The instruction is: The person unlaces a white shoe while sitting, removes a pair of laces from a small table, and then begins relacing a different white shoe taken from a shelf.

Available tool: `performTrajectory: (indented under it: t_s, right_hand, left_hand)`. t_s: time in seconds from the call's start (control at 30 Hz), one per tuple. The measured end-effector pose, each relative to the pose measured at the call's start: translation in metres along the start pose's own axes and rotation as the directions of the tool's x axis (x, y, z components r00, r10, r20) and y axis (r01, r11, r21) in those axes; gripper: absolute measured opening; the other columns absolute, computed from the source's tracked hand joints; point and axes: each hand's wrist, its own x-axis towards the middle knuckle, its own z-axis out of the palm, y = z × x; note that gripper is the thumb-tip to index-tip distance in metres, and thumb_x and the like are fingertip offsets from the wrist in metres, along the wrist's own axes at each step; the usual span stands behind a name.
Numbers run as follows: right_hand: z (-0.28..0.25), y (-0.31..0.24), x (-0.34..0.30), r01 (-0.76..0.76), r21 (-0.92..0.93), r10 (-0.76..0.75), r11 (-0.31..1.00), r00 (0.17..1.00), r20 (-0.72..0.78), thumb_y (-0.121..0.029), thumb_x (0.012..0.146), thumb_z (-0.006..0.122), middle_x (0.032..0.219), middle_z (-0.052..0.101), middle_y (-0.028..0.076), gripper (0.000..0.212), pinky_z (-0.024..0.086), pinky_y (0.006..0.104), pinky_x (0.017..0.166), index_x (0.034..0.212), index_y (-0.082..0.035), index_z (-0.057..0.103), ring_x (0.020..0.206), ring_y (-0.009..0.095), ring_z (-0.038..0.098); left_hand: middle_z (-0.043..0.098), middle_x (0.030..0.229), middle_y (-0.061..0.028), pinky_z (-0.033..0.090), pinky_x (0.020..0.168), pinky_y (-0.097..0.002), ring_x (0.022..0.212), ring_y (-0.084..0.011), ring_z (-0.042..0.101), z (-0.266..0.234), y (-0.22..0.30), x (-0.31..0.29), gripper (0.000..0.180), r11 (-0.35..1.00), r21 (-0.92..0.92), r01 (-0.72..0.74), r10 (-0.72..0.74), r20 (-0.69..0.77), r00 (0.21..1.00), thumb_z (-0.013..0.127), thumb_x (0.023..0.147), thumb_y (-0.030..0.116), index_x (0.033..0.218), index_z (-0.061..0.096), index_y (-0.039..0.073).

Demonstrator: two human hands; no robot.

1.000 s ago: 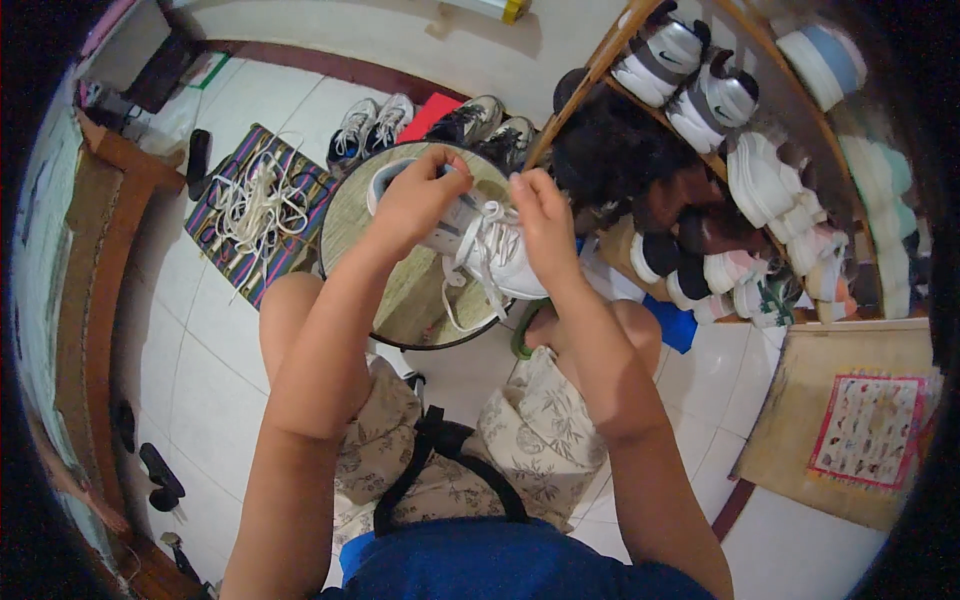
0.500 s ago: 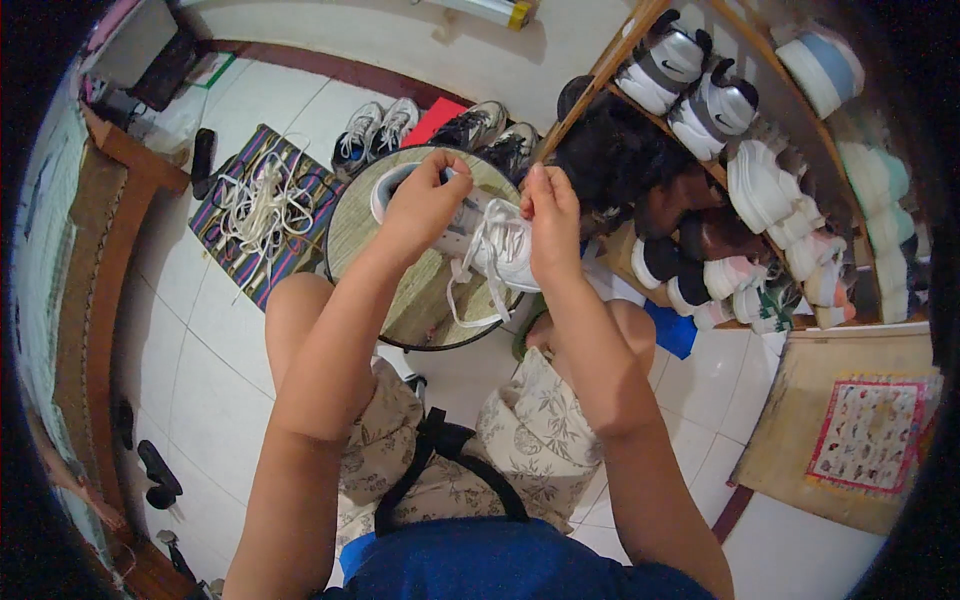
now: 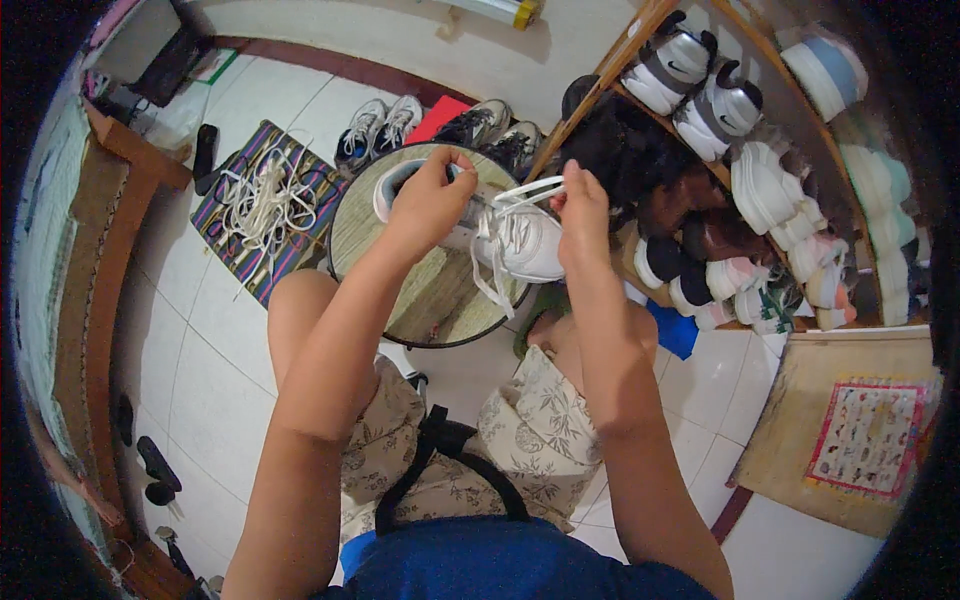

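Note:
A white sneaker (image 3: 530, 248) lies on the round wood-patterned stool top (image 3: 400, 300), its toe to the right and its open collar to the left. My right hand (image 3: 583, 215), beside the toe, pinches a loop of white shoelace (image 3: 535, 188), pulled taut up from the shoe. Over the tongue and collar my left hand (image 3: 432, 205) is closed, fingers curled; what it grips is hidden. A loose lace end hangs over the sneaker's near side.
A heap of white laces (image 3: 265, 205) lies on a striped mat (image 3: 235, 245) at left. Worn sneakers (image 3: 380, 130) stand behind the stool. At right, a wooden shelf (image 3: 600, 85) holds many shoes. My knees flank the stool.
My right hand has moved right and slightly down, drawing the lace into a stretched loop and uncovering the toe. My left hand has barely moved.

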Motion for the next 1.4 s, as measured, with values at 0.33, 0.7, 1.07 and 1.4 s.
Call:
performTrajectory:
  t_s: [0.33,0.7,1.07,1.4]
  right_hand:
    - [0.024,0.002,-0.028,0.641,-0.537,-0.386,0.549,0.764,0.517,-0.022,0.088,0.060,0.099,0.046,0.012,0.023,0.042,0.0337,0.081,0.091,0.000,0.052,0.091,0.028,0.049]
    - [-0.015,-0.013,0.018,0.395,-0.306,-0.446,0.866,0.888,-0.115,-0.021,0.088,0.063,0.088,0.050,0.003,0.017,0.040,0.0226,0.064,0.090,-0.005,0.057,0.069,0.010,0.046]
    - [0.020,-0.011,-0.020,0.772,-0.349,-0.519,0.532,0.623,0.586,-0.009,0.079,0.065,0.096,0.051,0.013,0.018,0.042,0.0365,0.083,0.091,-0.002,0.054,0.093,0.030,0.051]
    - [-0.031,-0.040,0.006,0.365,-0.260,-0.288,0.894,0.912,0.291,-0.018,0.086,0.054,0.089,0.060,0.005,0.018,0.043,0.0305,0.075,0.085,-0.003,0.062,0.082,0.015,0.054]
  left_hand:
    - [0.059,0.074,-0.0122,0.045,0.067,-0.0371,0.071,-0.0262,0.060,-0.003,-0.002,0.000,0.028,0.993,0.120,0.010,-0.005,-0.043,0.999,0.055,0.084,0.032,0.100,0.056,0.009]
    - [0.059,0.075,-0.0129,0.044,0.067,-0.0368,0.072,-0.0274,0.060,0.000,0.006,0.000,0.029,0.995,0.101,0.006,-0.005,-0.015,1.000,0.055,0.084,0.032,0.102,0.054,0.009]
    - [0.059,0.074,-0.0125,0.044,0.065,-0.0360,0.070,-0.0241,0.058,-0.004,0.001,0.000,0.028,0.997,0.080,0.009,-0.009,-0.008,1.000,0.054,0.085,0.030,0.101,0.055,0.008]
    - [0.059,0.075,-0.0110,0.044,0.065,-0.0354,0.071,-0.0226,0.058,-0.001,-0.002,0.004,0.030,0.994,0.106,0.013,-0.013,-0.007,1.000,0.052,0.085,0.033,0.103,0.055,0.008]
